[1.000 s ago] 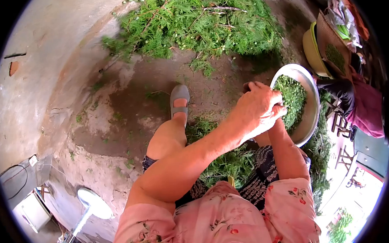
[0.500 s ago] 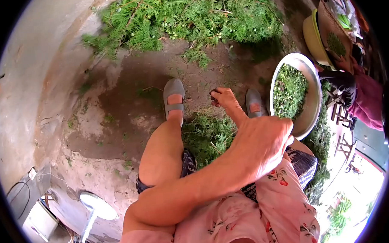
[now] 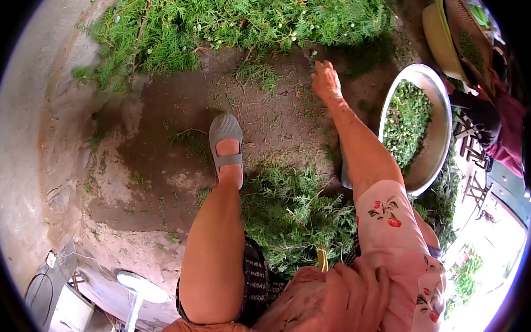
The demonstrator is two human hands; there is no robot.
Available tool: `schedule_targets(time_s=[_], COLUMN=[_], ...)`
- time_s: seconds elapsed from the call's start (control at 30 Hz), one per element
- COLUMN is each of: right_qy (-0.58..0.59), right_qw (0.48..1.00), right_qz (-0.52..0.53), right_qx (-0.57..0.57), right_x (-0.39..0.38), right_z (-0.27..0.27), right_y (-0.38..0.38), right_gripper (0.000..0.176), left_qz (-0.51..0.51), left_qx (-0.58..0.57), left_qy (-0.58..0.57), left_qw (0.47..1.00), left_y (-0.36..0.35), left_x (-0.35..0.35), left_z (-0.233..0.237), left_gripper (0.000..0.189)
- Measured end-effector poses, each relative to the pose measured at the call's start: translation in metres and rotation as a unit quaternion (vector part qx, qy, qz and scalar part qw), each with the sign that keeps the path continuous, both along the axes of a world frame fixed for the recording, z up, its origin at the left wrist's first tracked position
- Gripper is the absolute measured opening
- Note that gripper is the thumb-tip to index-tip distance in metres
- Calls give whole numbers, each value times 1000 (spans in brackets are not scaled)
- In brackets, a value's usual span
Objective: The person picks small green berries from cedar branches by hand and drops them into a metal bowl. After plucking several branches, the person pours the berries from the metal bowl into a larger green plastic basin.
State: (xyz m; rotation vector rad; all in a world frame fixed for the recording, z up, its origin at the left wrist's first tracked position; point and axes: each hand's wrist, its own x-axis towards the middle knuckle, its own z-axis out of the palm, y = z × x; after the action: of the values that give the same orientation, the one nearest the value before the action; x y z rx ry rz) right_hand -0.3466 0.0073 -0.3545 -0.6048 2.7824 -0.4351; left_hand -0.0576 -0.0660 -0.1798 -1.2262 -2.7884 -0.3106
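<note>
My right hand (image 3: 325,79) is stretched forward over the dirt floor, near the front edge of a big pile of green cypress-like branches (image 3: 254,20). Its fingers are bent together, and a small dark shape shows at their tips; I cannot tell what it is. Close to my body, my left hand (image 3: 352,297) rests in front of my flowered pink shirt, fingers loosely bent and slightly apart, holding nothing visible. Between my legs lies a second heap of green sprigs (image 3: 296,212), with a yellowish curved thing (image 3: 322,258) at its near end.
A metal basin (image 3: 437,142) holding plucked green leaves (image 3: 404,123) stands beside my right leg. Beyond it are a yellow tub (image 3: 439,40), a woven basket and another person's dark red sleeve (image 3: 513,137). A fan-like white stand (image 3: 142,287) is at the lower left.
My right hand has moved forward from between my feet toward the branch pile. My left hand has drawn back from above my right forearm to my shirt front.
</note>
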Motion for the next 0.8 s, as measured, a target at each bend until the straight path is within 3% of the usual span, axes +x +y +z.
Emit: schedule_targets(time_s=[0.1, 0.17, 0.23, 0.3, 0.4, 0.47, 0.6, 0.67, 0.8], right_qy=[6, 44, 54, 56, 58, 105, 39, 114, 320], right_qw=[999, 997, 994, 993, 995, 991, 997, 974, 940], right_qz=[10, 41, 70, 86, 69, 68, 24, 23, -31], right_qx=[33, 51, 66, 59, 44, -47, -60, -194, -114], right_x=[-17, -26, -28, -26, -6, 13, 54, 54, 23], right_z=[-3, -12, -20, -26, -31, -40, -13, -5, 82], right_y=[-18, -22, -23, -24, -15, -6, 1, 13, 48], right_gripper=[42, 47, 46, 46, 40, 23, 19, 17, 16], left_qz=[-31, -64, -97, -129, -177, -205, -265, -296, -352], left_qx=[-6, -7, -6, -7, -6, -9, -2, 0, 12], left_qy=[-20, -35, -54, -67, -83, -92, -101, -107, -125], left_qw=[999, 997, 994, 989, 981, 974, 959, 949, 927], left_y=[-11, -16, -20, -27, -32, -34, -31, -36, -33], left_x=[58, 92, 125, 143, 147, 144, 131, 123, 124], left_z=[-245, -364, -448, -498, -511, -506, -502, -500, -483], left_gripper=[24, 23, 23, 23, 23, 23, 23, 23, 23])
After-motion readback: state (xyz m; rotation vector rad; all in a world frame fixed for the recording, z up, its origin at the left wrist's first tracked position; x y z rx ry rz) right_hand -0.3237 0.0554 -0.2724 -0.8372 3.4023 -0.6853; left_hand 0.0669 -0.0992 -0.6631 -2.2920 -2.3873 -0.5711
